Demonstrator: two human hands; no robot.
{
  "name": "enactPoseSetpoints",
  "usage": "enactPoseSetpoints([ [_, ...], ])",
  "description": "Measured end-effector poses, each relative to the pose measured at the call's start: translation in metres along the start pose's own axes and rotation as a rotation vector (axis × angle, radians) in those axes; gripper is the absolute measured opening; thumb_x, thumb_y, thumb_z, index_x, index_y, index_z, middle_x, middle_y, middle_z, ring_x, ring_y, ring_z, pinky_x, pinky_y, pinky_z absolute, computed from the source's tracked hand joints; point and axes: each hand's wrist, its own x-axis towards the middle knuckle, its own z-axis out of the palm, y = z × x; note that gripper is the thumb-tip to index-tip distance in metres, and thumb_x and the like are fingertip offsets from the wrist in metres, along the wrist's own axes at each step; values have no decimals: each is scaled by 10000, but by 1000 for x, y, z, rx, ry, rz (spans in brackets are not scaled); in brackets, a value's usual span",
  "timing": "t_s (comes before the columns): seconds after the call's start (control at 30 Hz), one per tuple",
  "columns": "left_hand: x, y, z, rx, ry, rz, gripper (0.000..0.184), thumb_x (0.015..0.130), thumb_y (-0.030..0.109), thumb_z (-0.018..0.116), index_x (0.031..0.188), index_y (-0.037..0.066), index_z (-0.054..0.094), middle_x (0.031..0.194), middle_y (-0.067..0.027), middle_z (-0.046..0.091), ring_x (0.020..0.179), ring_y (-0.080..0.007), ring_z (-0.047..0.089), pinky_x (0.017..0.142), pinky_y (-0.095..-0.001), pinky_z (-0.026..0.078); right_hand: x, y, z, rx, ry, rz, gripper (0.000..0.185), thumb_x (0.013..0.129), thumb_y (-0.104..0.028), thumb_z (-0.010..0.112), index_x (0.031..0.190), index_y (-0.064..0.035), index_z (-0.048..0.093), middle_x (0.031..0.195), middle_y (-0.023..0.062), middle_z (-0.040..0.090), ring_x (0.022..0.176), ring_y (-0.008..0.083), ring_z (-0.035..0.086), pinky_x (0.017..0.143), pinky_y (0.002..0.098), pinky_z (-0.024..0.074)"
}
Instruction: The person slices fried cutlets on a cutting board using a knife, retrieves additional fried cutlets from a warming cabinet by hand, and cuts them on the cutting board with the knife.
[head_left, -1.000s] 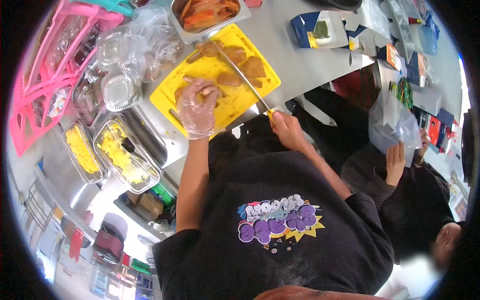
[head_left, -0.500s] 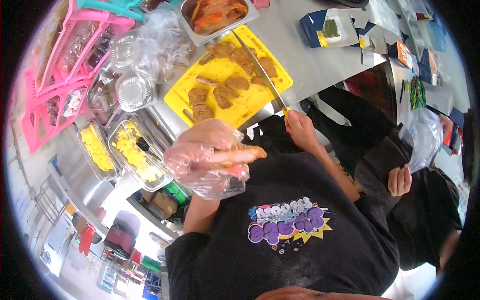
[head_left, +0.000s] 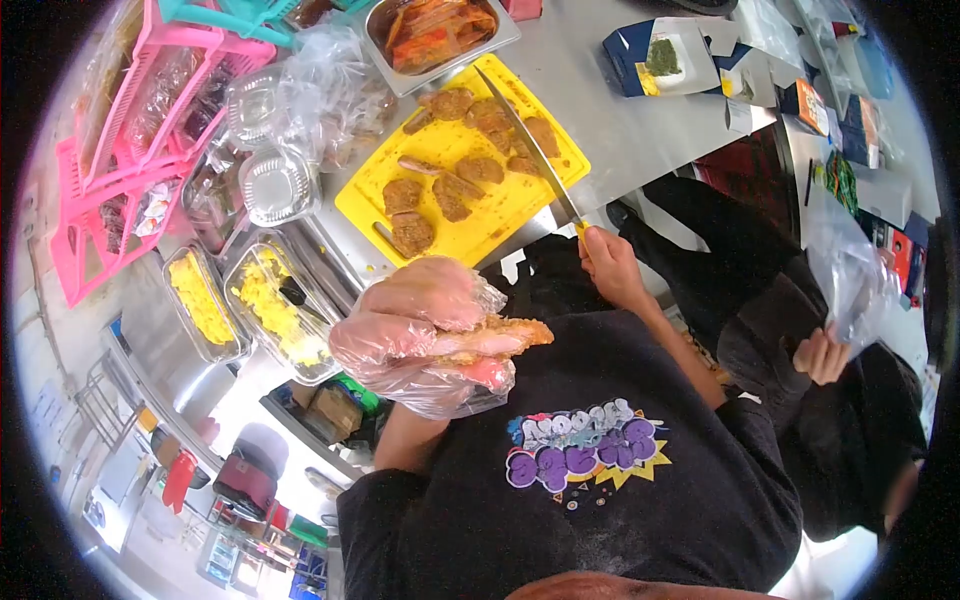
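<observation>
My left hand, in a clear plastic glove, is closed around a strip of breaded meat in front of my dark shirt. Beside that strip a pinkish-red bit also shows; its kind is unclear. Bare fingers of my right hand wrap the yellow handle of a long knife. Its blade lies across the right side of a yellow cutting board. On the board rest several browned meat pieces, the nearest just beyond my left hand.
A metal pan of reddish-orange food stands behind the board. To the left are clear containers of yellow food, clear plastic lids and pink baskets. At right, another person's hand holds a plastic bag near opened boxes.
My left hand and the breaded meat have shifted slightly right and closer to my shirt. The whole view has shifted a little. The other person's hand and bag have moved right.
</observation>
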Motion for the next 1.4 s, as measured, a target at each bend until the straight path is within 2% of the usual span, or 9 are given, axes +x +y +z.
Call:
enactPoseSetpoints([
  [0.13, 11, 11, 10, -110, 77, -184, 597, 719, 59, 899, 1216, 33, 570, 1160, -152, 666, 839, -247, 732, 686, -343, 573, -1, -2, -1, -19, -6, -1, 466, 1102, -371, 459, 809, -29, 577, 686, 10, 516, 649, 123, 482, 620, 315, 419],
  [0.2, 2, 10, 26, -273, 365, -394, 573, 738, 22, 886, 1213, 30, 565, 1167, -155, 653, 899, -271, 742, 733, -358, 600, -1, -3, -1, -18, -6, -3, 471, 1102, -374, 458, 805, -28, 577, 689, 9, 522, 651, 120, 485, 621, 312, 419],
  [0.3, 4, 1, 29, -450, 441, -576, 470, 826, -101, 778, 1202, 24, 525, 1204, -173, 614, 1061, -355, 732, 864, -398, 641, -2, -7, 1, -19, 18, -26, 473, 1101, -374, 458, 800, -29, 576, 693, 11, 529, 653, 115, 489, 616, 309, 419],
  [0.43, 6, 19, 25, -382, 345, -588, 500, 837, -107, 764, 1224, 19, 474, 1201, -191, 612, 1008, -348, 736, 908, -430, 638, 0, -5, 0, -16, 9, -13, 468, 1101, -372, 472, 800, -29, 577, 689, 6, 521, 647, 109, 481, 611, 308, 415],
  [0.57, 4, 26, 28, -183, 278, -370, 537, 857, -88, 752, 1277, 19, 434, 1163, -214, 623, 1028, -319, 731, 816, -406, 641, -1, -3, 1, 39, 2, -39, 462, 1103, -366, 481, 804, -27, 579, 694, 2, 523, 643, 105, 478, 610, 304, 416],
  [0.73, 6, 25, 27, -112, 251, -268, 531, 857, -69, 753, 1277, 21, 441, 1146, -202, 638, 1019, -312, 727, 825, -407, 629, -2, -11, 0, 14, 4, -8, 446, 1106, -350, 479, 821, -23, 583, 711, -6, 531, 650, 99, 479, 612, 299, 418],
  [0.9, 8, 26, 25, -102, 252, -243, 526, 856, -51, 754, 1277, 22, 447, 1128, -191, 654, 1010, -306, 723, 833, -407, 616, 3, -11, 1, 19, 14, -87, 491, 1113, -436, 445, 817, -62, 561, 672, -28, 473, 603, 68, 430, 538, 271, 341],
  [1.3, 9, 30, 21, -95, 260, -246, 515, 854, -7, 757, 1276, 26, 464, 1085, -162, 691, 987, -290, 713, 852, -409, 587, 8, -6, 2, 6, 54, -142, 457, 1105, -407, 467, 836, -55, 577, 673, -26, 484, 595, 67, 439, 533, 266, 349],
  [1.4, 10, 33, 20, -114, 260, -275, 513, 853, 4, 757, 1276, 27, 468, 1074, -155, 700, 982, -286, 710, 857, -409, 579, 3, -17, -1, -30, 45, -38, 455, 1092, -360, 479, 825, -6, 584, 699, 33, 540, 646, 135, 504, 621, 340, 438],
])
